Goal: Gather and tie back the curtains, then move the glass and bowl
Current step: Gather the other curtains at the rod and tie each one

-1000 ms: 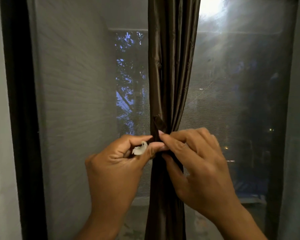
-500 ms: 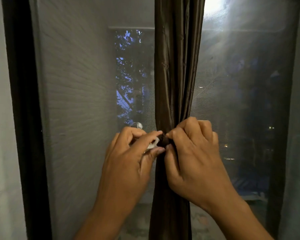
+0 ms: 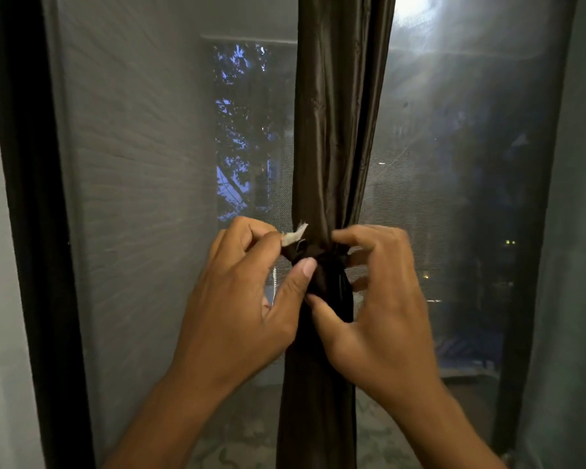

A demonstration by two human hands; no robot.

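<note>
The brown curtain [image 3: 335,130] hangs gathered into one narrow bundle in front of the window screen [image 3: 142,164]. At the bundle's waist a dark tie band [image 3: 315,257] wraps round it. The left hand [image 3: 241,309] pinches the band's end, where a pale frayed tab [image 3: 293,235] sticks up, between thumb and forefinger, probably to keep the wrap taut. The right hand [image 3: 379,299] sits just right of the bundle, fingers curled round the band and folds, seemingly holding the gathers pinched so they cannot spread while the tie is fastened. The tying looks nearly finished, not yet secured. Neither glass nor bowl is in view.
</note>
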